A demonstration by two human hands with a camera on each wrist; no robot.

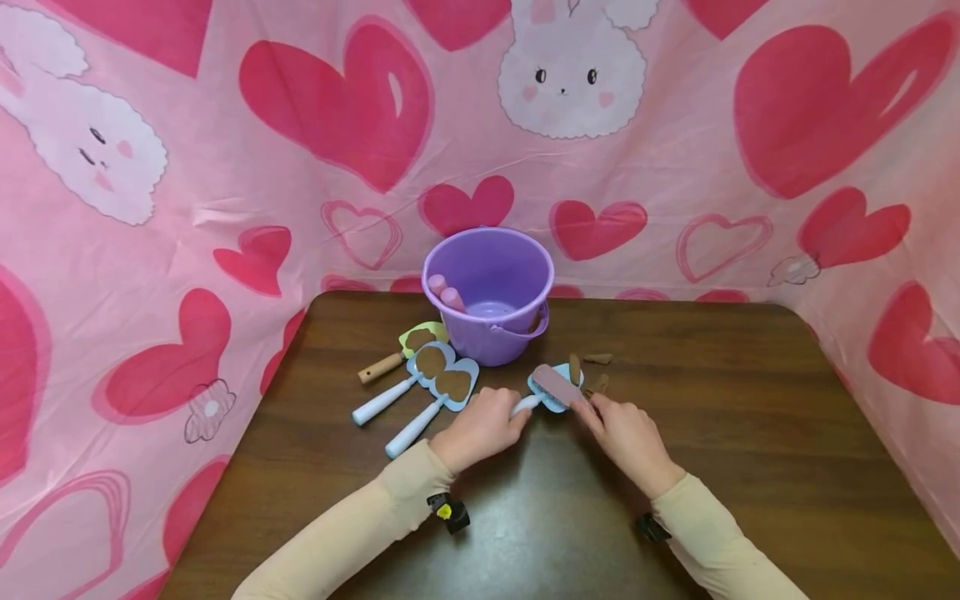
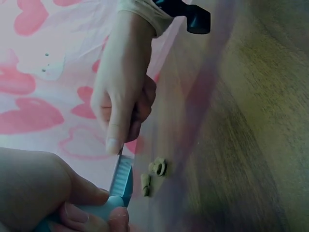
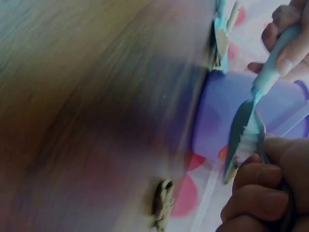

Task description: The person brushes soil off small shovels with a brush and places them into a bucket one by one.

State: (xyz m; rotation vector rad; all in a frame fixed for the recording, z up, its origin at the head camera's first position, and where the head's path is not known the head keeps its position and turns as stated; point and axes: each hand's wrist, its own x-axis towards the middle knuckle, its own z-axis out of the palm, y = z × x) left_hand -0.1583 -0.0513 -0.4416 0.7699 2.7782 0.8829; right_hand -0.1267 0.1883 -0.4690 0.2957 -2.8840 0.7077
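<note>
My left hand (image 1: pixel 483 425) grips the pale handle of a light blue mould (image 1: pixel 553 405), holding it above the table. Flat across the mould's face lies a wide, shiny blade (image 1: pixel 557 385). My right hand (image 1: pixel 628 437) holds this flat-bladed scraper by its thin handle, which the fingers mostly hide. In the right wrist view, the blade (image 3: pixel 247 142) and mould touch, seen nearly edge-on. A strip of brown clay (image 1: pixel 575 368) shows at the mould's far edge. Loose clay scraps (image 2: pixel 158 166) lie on the table below.
A purple bucket (image 1: pixel 491 337) stands at the back with two pink rods (image 1: pixel 452 298) inside. To its left lie two blue moulds (image 1: pixel 453 385) and a green one (image 1: pixel 422 339), each holding brown clay. Pink heart-print cloth (image 1: pixel 480 150) hangs behind the brown table (image 1: pixel 750 467).
</note>
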